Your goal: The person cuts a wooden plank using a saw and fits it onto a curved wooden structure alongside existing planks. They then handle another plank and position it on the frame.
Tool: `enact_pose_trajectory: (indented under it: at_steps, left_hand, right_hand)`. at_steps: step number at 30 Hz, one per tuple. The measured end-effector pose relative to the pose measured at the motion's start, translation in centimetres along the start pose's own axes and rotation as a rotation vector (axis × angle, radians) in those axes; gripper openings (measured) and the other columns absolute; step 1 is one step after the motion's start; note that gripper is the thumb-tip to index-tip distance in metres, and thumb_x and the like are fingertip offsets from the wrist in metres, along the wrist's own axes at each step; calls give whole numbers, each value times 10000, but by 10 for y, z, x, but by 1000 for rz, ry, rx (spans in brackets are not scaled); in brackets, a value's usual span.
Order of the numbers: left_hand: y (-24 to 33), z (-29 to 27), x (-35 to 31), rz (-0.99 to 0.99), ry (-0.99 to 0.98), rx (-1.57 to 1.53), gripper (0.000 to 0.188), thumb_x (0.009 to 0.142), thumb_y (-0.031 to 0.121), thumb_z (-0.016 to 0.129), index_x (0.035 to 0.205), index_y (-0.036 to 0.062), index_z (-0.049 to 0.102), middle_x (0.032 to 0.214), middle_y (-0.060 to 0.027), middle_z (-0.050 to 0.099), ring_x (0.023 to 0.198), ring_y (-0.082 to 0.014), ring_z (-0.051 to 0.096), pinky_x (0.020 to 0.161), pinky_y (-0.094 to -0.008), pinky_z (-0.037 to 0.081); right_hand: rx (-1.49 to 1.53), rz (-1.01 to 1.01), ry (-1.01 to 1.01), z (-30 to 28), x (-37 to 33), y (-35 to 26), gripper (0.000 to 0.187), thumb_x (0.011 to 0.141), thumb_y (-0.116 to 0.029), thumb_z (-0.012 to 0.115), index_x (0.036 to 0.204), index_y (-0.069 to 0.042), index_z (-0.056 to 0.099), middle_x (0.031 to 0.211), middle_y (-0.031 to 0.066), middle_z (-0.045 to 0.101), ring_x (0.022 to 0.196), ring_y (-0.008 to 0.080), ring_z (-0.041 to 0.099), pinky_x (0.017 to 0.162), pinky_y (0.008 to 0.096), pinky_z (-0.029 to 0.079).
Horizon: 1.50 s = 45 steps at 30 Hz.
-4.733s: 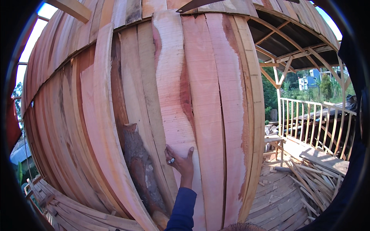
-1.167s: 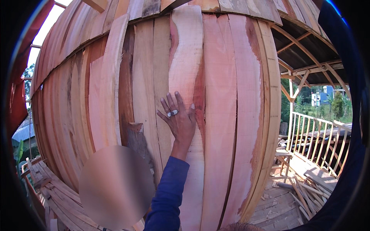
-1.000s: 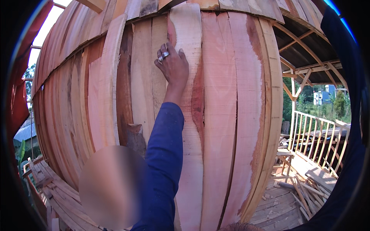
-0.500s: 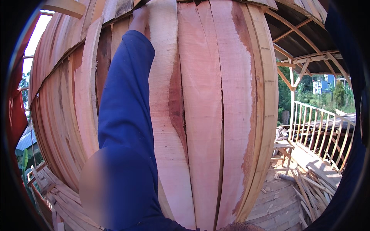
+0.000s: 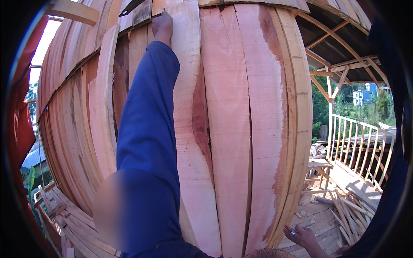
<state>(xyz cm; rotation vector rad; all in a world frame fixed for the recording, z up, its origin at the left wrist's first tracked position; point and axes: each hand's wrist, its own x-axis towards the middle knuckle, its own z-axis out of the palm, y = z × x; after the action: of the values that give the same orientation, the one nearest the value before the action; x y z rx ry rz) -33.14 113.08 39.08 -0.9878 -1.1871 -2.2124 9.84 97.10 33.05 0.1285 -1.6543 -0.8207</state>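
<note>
My left arm, in a blue sleeve, reaches up the wooden wall. At its end my left hand [image 5: 163, 26] is closed near the top of a pale upright board [image 5: 186, 56]. A small nail [image 5: 164, 9] appears to stick up from the fingertips against the wood. Left of the hand, a dark flat blade-like thing [image 5: 128, 7] with a hole near its end crosses the upper boards; most of it is cut off. My right hand is out of view; a dark blue sleeve [image 5: 398, 81] fills the right rim.
A bare hand with a ring [image 5: 302, 237], seemingly a co-worker's, shows low on the right, near some dark hair [image 5: 269, 253] at the bottom edge. Behind are a small wooden bench [image 5: 319, 164], a pale railing [image 5: 355, 144] and loose wood strips [image 5: 350, 215] on the plank floor.
The view has shifted, so the wall sits slightly lower and my left hand shows more fully. The blade-like thing and the ringed hand have come into view.
</note>
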Motion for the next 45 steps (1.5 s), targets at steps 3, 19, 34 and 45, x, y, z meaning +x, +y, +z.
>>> enact_pose_trajectory:
  at_steps: [3,19,34,45]
  left_hand:
    - [9,0,-7,-81,-15,-44,580,862,445,490,1165,-39,594,1237,-231,567,1159,-354,546,969,-417,429]
    - [37,-46,54,-44,-85,-52,699,828,504,527,1176,-101,561,1241,-255,555,1134,-365,560,953,-400,441]
    - [60,-98,54,60,-171,-3,818,881,616,382,1240,-111,491,1204,-209,589,1083,-300,599,896,-383,460]
    - [126,-147,-1,-77,-47,-162,778,870,570,447,1231,-118,491,1204,-202,589,1072,-287,606,892,-376,466]
  right_hand:
    - [24,37,33,0,-6,0,188,731,-155,808,755,-54,652,639,-47,578,578,18,510,488,180,388]
    - [-12,86,116,-8,-42,-1,210,720,-154,818,749,-47,640,637,-42,573,570,15,501,490,178,380]
    - [100,34,59,-50,-10,-36,174,745,-115,794,805,-33,653,685,-16,623,604,26,553,523,170,448]
    - [17,41,61,-89,-6,-70,183,750,-130,792,814,-32,650,698,-14,620,608,36,556,536,176,465]
